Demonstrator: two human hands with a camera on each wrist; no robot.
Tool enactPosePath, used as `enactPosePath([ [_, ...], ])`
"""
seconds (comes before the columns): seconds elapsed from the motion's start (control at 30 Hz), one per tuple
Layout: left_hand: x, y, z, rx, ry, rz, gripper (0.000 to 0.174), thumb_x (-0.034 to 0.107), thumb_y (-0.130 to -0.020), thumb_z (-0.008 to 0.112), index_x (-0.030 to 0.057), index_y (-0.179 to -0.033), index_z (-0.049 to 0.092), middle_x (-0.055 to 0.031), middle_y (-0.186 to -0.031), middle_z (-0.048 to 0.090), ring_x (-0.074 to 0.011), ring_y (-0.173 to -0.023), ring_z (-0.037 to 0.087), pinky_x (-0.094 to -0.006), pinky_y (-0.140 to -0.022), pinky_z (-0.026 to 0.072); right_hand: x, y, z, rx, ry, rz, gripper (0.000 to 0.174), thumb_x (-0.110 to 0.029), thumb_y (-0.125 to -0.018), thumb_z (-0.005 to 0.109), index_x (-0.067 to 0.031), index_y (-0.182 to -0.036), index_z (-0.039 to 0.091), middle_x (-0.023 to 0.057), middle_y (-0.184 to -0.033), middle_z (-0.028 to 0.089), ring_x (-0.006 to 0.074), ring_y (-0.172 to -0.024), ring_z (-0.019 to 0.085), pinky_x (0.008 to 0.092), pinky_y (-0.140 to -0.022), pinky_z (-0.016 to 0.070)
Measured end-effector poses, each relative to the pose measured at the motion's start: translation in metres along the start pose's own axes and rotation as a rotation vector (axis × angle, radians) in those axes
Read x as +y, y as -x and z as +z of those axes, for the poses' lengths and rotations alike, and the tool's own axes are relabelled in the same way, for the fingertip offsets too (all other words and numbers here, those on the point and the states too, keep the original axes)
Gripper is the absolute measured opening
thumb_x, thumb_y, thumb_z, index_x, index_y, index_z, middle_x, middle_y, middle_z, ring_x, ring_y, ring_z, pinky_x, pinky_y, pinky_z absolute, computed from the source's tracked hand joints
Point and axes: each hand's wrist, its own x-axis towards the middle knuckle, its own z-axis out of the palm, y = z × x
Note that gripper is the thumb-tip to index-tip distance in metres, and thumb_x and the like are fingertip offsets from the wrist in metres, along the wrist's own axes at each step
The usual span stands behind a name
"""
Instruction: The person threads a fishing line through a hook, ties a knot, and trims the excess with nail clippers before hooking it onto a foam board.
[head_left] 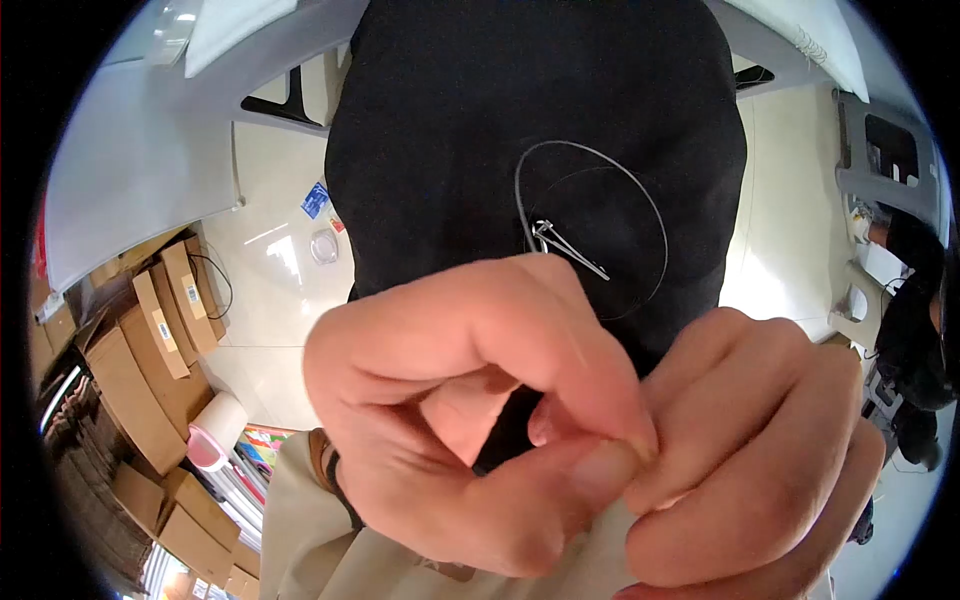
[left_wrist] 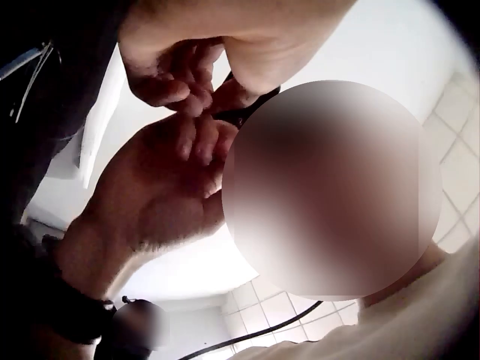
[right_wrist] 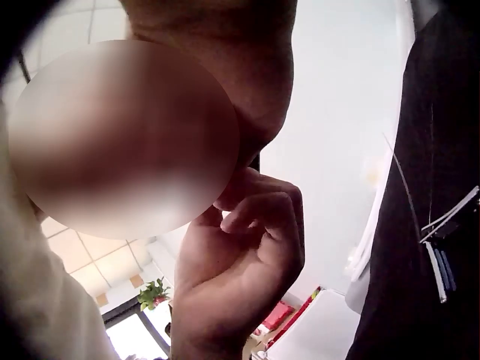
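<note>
My left hand point(head_left: 450, 400) is raised close to the head camera, its thumb and forefinger brought together at the tips. Those fingertips meet the curled fingers of my right hand point(head_left: 750, 440); I cannot tell whether anything thin lies between them. Below, on a black cloth surface point(head_left: 450, 130), lies a small silver metal tool point(head_left: 575, 252) with a slim lever swung out, like a nail clipper. It shows again in the right wrist view as silver pieces point(right_wrist: 439, 274) on the black cloth. A thin grey cord loop point(head_left: 590, 150) curves around it.
Cardboard boxes point(head_left: 150, 380) are stacked at the left on a glossy floor point(head_left: 270, 300). A blue packet point(head_left: 314, 200) and a small clear round container point(head_left: 324, 246) lie on that floor. Another person in dark clothing point(head_left: 915, 300) is at the far right, beside grey chairs.
</note>
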Motion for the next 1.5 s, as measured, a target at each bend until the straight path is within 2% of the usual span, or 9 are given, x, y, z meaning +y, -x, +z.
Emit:
enactPosePath([
  [0.17, 0.014, -0.003, -0.023, -0.172, -0.487, 0.226, 0.018, 0.014, -0.074, 0.067, 0.0051, -0.075, 0.051, -0.0053, -0.066, 0.052, -0.0129, -0.056, 0.047, -0.0231, -0.049, 0.0378, -0.002, 0.0, -0.007, -0.052, -0.056, -0.035, 0.013, -0.003, -0.069, 0.065, 0.0011, -0.074, 0.053, 0.0022, -0.054, 0.047, 0.0089, -0.037, 0.04, 0.0204, -0.032, 0.0263],
  [0.27, 0.027, -0.003, -0.028, -0.31, -0.574, 0.36, 0.016, 0.015, -0.074, 0.066, 0.0057, -0.075, 0.052, -0.0048, -0.064, 0.054, -0.0132, -0.056, 0.051, -0.021, -0.045, 0.0381, -0.005, -0.002, -0.011, -0.097, -0.096, -0.058, 0.013, -0.004, -0.069, 0.065, 0.0003, -0.072, 0.053, 0.0019, -0.053, 0.046, 0.009, -0.037, 0.04, 0.0205, -0.031, 0.0262],
  [0.4, -0.005, 0.012, 0.027, -0.08, -0.597, 0.595, 0.015, 0.01, -0.078, 0.06, 0.001, -0.066, 0.057, -0.0071, -0.053, 0.055, -0.0137, -0.041, 0.049, -0.0213, -0.034, 0.036, -0.002, -0.003, -0.015, -0.159, -0.133, -0.07, 0.012, -0.004, -0.07, 0.065, -0.0007, -0.07, 0.053, 0.0014, -0.052, 0.046, 0.0092, -0.036, 0.039, 0.0206, -0.031, 0.026],
  [0.5, -0.01, 0.009, 0.029, -0.051, -0.535, 0.751, 0.018, 0.01, -0.078, 0.059, -0.0002, -0.064, 0.058, -0.0079, -0.05, 0.055, -0.0137, -0.037, 0.049, -0.021, -0.031, 0.0356, 0.0, -0.004, -0.017, -0.194, -0.147, -0.08, 0.012, -0.005, -0.07, 0.064, -0.0014, -0.068, 0.052, 0.0011, -0.052, 0.045, 0.0093, -0.036, 0.039, 0.0206, -0.031, 0.0259],
  [1.1, -0.013, 0.015, 0.05, 0.225, -0.392, 0.68, 0.02, 0.012, -0.075, 0.062, -0.0006, -0.059, 0.057, -0.0079, -0.047, 0.053, -0.0131, -0.035, 0.047, -0.0204, -0.03, 0.0347, 0.003, -0.011, -0.029, -0.351, -0.209, -0.114, 0.019, -0.008, -0.071, 0.063, -0.0061, -0.057, 0.051, -0.001, -0.049, 0.043, 0.01, -0.034, 0.038, 0.021, -0.03, 0.0252],
  [1.2, -0.012, 0.015, 0.046, 0.147, -0.359, 0.65, 0.019, 0.011, -0.072, 0.063, -0.0002, -0.058, 0.057, -0.0075, -0.046, 0.052, -0.0128, -0.035, 0.047, -0.02, -0.029, 0.0336, 0.006, -0.013, -0.029, -0.365, -0.219, -0.11, 0.021, -0.008, -0.072, 0.063, -0.0068, -0.055, 0.05, -0.0014, -0.048, 0.042, 0.0101, -0.034, 0.037, 0.021, -0.03, 0.025],
  [1.3, -0.001, 0.023, 0.056, 0.259, -0.405, 0.447, 0.018, 0.011, -0.07, 0.064, 0.0004, -0.058, 0.057, -0.0072, -0.046, 0.051, -0.0124, -0.035, 0.046, -0.0193, -0.028, 0.0325, 0.008, -0.015, -0.029, -0.387, -0.217, -0.1, 0.023, -0.009, -0.072, 0.063, -0.0076, -0.053, 0.05, -0.0017, -0.048, 0.042, 0.0102, -0.033, 0.037, 0.0211, -0.03, 0.0249],
  [1.43, 0.002, 0.015, 0.048, 0.163, -0.373, 0.54, 0.017, 0.011, -0.067, 0.067, 0.0005, -0.058, 0.057, -0.0075, -0.047, 0.051, -0.0123, -0.035, 0.046, -0.0193, -0.029, 0.0327, 0.012, -0.021, -0.026, -0.506, -0.51, -0.054, 0.022, -0.007, -0.072, 0.063, -0.0068, -0.054, 0.05, -0.0013, -0.046, 0.04, 0.0098, -0.033, 0.035, 0.0208, -0.03, 0.0233],
  [1.5, 0.005, 0.013, 0.048, 0.158, -0.37, 0.584, 0.017, 0.011, -0.067, 0.067, 0.0003, -0.059, 0.057, -0.0078, -0.048, 0.052, -0.0128, -0.035, 0.046, -0.0197, -0.029, 0.0333, 0.012, -0.027, -0.02, -0.545, -0.788, -0.066, 0.012, -0.007, -0.072, 0.063, -0.0038, -0.064, 0.055, -0.0014, -0.046, 0.04, 0.0088, -0.034, 0.034, 0.0207, -0.031, 0.0228],
])
